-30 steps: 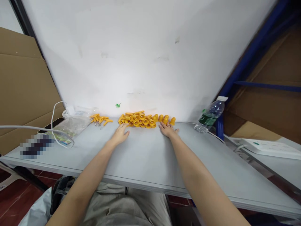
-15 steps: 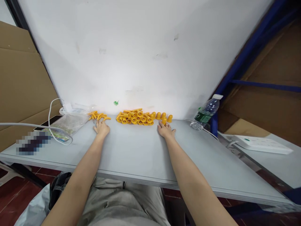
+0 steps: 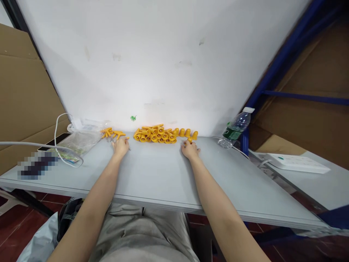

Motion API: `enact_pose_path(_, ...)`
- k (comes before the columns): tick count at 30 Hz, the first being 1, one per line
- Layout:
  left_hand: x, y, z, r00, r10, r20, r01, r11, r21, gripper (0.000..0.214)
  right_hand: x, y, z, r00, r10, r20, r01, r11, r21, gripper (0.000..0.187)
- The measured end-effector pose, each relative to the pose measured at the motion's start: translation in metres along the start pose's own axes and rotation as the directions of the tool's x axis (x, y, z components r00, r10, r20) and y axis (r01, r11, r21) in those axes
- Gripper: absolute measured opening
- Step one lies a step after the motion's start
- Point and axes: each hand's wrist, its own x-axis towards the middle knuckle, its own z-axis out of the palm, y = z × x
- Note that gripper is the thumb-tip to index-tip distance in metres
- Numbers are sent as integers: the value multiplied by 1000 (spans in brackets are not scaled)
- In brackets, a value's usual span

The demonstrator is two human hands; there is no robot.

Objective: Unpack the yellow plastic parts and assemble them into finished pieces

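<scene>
My left hand (image 3: 120, 147) is closed on a yellow T-shaped handle (image 3: 127, 138), whose end pokes out past the fingers; a bit of chain shows beside the hand. Just behind it lie several more yellow T-shaped handles (image 3: 107, 131) with small metal chains. My right hand (image 3: 190, 150) has its fingers closed around a yellow bell-shaped cup (image 3: 190, 139), mostly covered by the hand. Beyond that hand, a few like cups (image 3: 194, 135) stand mouth down in a row. Between my hands lies a pile of yellow bell-shaped pieces with handles (image 3: 154, 138), open ends toward me.
A white panel (image 3: 152, 72) rises behind the grey table (image 3: 158, 174). At left lie a clear plastic bag (image 3: 81, 143), a phone and a white cable (image 3: 56, 134). A tilted water bottle (image 3: 236, 129) and a white power strip (image 3: 297, 162) are at right.
My left hand has closed on a T-shaped handle and drawn it slightly right, off the group. My right fingers have closed around the nearest cup. The view has shifted slightly.
</scene>
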Motion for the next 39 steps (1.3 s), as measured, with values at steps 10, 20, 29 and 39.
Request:
enact_pose_path(10,3,-15,16,994,-12,113,-2,992,129,44,10,6,8,970,-66,-235,125,961,247,32)
enact_pose_path(20,0,-3,-1,1000,21,-11,-21,1000,22,37,-2,-29,-9,780,-312,-542,581,684,441,46)
enact_pose_path(29,-3,-1,9,993,82,82,-86,995,44,39,-29,-67,-7,619,-677,-398,759,387,523,34)
enact_pose_path(39,-6,1,17,977,183,105,-192,978,82,32,-37,-74,8,577,-774,-261,765,399,506,40)
